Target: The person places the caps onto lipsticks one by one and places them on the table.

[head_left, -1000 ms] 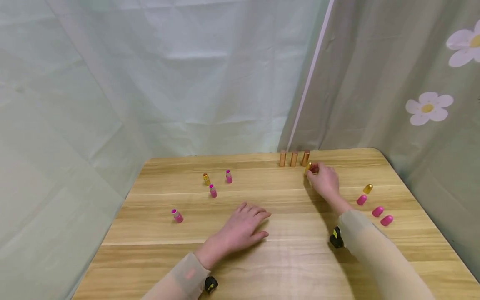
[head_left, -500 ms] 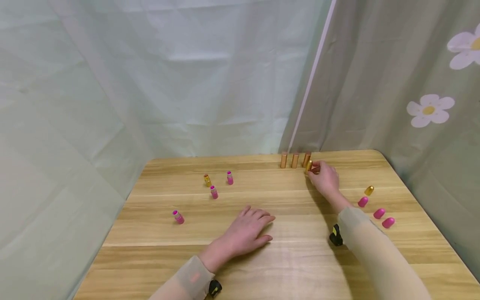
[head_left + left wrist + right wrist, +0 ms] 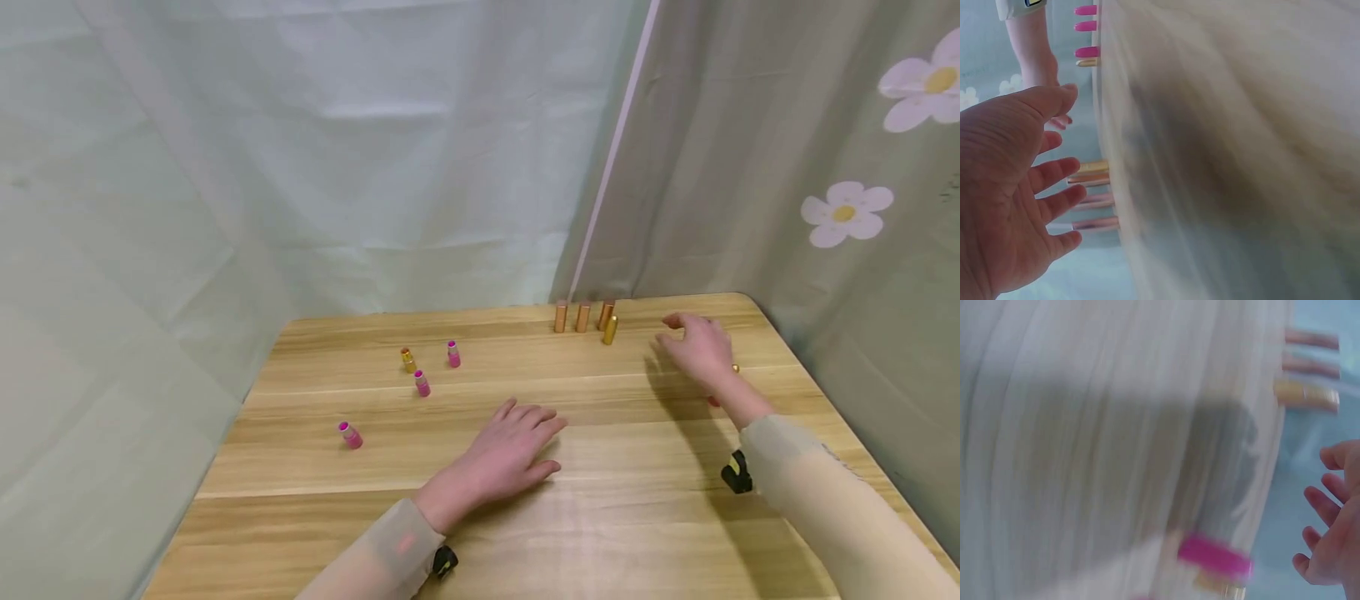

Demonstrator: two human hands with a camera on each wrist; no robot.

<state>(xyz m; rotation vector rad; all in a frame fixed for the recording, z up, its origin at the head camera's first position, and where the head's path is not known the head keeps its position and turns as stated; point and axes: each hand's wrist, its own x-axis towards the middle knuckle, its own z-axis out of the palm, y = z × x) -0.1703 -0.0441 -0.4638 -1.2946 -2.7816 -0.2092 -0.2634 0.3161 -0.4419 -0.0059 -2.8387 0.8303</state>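
My right hand (image 3: 701,350) is raised over the table's right side, fingers parted and slightly bent, holding nothing. Left of it a gold lipstick-like tube (image 3: 611,330) with a rounded tip stands upright. Close behind that tube is a row of copper cylinders (image 3: 582,317). In the right wrist view a pink bullet-shaped cap (image 3: 1213,556) and a gold one appear blurred. The right arm mostly hides the gold cap (image 3: 736,367) and pink caps in the head view; the left wrist view shows pink caps (image 3: 1086,26). My left hand (image 3: 502,454) is spread low over the table's middle, holding nothing.
On the left of the wooden table (image 3: 285,475) stand several short tube bases: pink ones (image 3: 350,435) with silver collars and a gold one (image 3: 408,360). Pale curtains (image 3: 420,167) rise behind the table and along both sides.
My right hand has let go of the gold tube, which stays upright by the copper cylinders, and has moved right. My left hand has shifted slightly right.
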